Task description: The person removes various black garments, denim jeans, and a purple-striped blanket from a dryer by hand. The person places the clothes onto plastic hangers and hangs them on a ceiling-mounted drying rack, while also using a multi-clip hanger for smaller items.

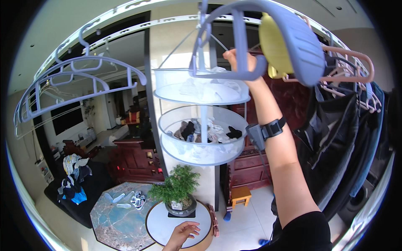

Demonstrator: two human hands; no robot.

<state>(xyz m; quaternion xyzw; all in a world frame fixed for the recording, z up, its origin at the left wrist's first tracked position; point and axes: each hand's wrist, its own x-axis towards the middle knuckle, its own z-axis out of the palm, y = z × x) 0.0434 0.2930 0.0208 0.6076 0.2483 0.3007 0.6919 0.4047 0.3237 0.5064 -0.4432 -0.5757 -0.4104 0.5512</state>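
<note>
My right hand (243,62) is raised near the two-tier mesh drying basket (201,153), behind a blurred blue-purple plastic clothes hanger (240,40) close to the camera. Part of the hand is hidden, so whether it grips the hanger cannot be told. A yellow piece (273,47) shows beside that hanger. Small garments, among them a black one (234,132), lie in the basket's lower tier; pale items lie in the upper. Low in the view, my left hand (185,232) is held over the round white table (166,219) with fingers apart and nothing in it.
Purple hangers (84,103) hang at left from a white rail (59,56). Dark trousers (336,131) and a pink hanger (370,67) hang at right. Below are a potted bonsai (176,185), a marble table (122,219) with shoes and insoles, a wooden stool (241,195), and a black sofa piled with clothes (75,178).
</note>
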